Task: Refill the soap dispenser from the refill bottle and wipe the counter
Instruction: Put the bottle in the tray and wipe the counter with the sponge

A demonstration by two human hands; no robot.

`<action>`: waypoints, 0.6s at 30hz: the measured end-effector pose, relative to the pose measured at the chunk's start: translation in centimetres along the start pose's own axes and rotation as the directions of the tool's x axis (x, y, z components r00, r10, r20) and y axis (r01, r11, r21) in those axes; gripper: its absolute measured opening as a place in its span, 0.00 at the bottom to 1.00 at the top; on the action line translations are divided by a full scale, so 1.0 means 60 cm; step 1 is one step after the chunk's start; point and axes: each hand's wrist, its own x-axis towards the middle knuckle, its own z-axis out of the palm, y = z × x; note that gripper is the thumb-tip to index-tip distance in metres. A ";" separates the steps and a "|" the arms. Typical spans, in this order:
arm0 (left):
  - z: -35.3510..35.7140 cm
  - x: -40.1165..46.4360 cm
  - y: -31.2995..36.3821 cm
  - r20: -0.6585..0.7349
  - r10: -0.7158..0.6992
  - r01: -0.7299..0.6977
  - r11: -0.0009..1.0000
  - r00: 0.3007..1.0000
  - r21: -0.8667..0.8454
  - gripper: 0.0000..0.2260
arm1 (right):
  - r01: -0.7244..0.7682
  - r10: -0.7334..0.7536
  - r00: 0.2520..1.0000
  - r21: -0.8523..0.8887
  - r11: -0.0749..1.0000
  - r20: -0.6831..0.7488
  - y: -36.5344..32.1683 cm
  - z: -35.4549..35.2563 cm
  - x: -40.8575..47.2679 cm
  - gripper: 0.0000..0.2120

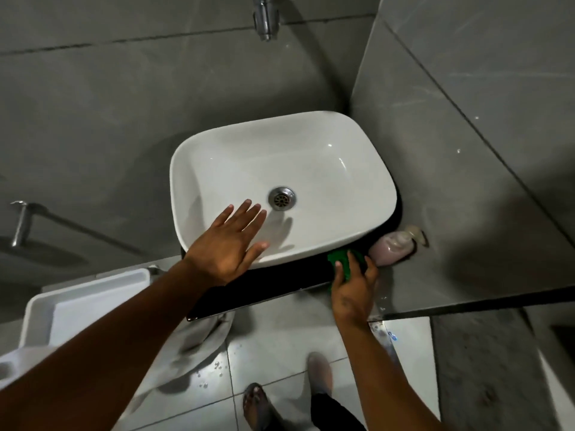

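Note:
My right hand (pixel 353 290) presses a green cloth (pixel 340 259) onto the black counter (pixel 264 287) at the front right corner of the white basin (pixel 311 135). Just right of the cloth stands the pink soap dispenser (pixel 393 248) with its pump head against the grey wall. My left hand (pixel 228 244) hovers flat with fingers spread over the basin's front rim, holding nothing. No refill bottle is visible.
A chrome tap (pixel 264 17) sticks out of the wall above the basin. A white plastic tub (pixel 84 303) sits at the lower left. Grey tiled walls close in on the right. Wet white floor tiles (pixel 280 343) and my feet lie below.

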 end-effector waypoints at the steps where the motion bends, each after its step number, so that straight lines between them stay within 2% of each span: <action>1: 0.000 0.001 0.000 -0.003 0.006 -0.006 1.000 1.000 -0.011 0.34 | 0.002 -0.002 1.000 -0.036 0.999 -0.010 -0.001 0.004 0.000 0.17; 4: 0.001 0.001 0.000 -0.008 0.014 -0.015 1.000 1.000 -0.027 0.35 | -0.020 0.013 0.999 -0.135 0.991 -0.050 -0.004 0.014 0.005 0.15; 7: 0.004 0.004 -0.003 -0.031 0.007 -0.007 1.000 1.000 -0.014 0.34 | -0.039 0.030 0.997 -0.131 0.991 -0.067 -0.029 0.029 0.006 0.13; 9: 0.003 0.004 -0.003 -0.031 0.011 -0.011 1.000 0.999 -0.010 0.34 | 0.074 -0.068 0.997 -0.178 0.981 0.037 -0.045 0.044 -0.022 0.13; 11: -0.001 -0.001 0.000 -0.020 0.010 -0.010 1.000 1.000 0.001 0.34 | 0.232 -0.195 0.964 -0.208 0.950 0.182 -0.041 0.044 -0.072 0.14; 13: -0.004 -0.005 0.002 -0.008 0.018 -0.018 1.000 1.000 0.015 0.35 | 0.286 -0.244 0.946 -0.200 0.937 0.212 -0.019 0.023 -0.087 0.15; 18: -0.004 -0.004 -0.004 0.000 0.047 -0.047 0.998 0.999 0.038 0.35 | 0.158 -0.128 0.983 -0.254 0.954 0.130 -0.029 0.013 -0.023 0.14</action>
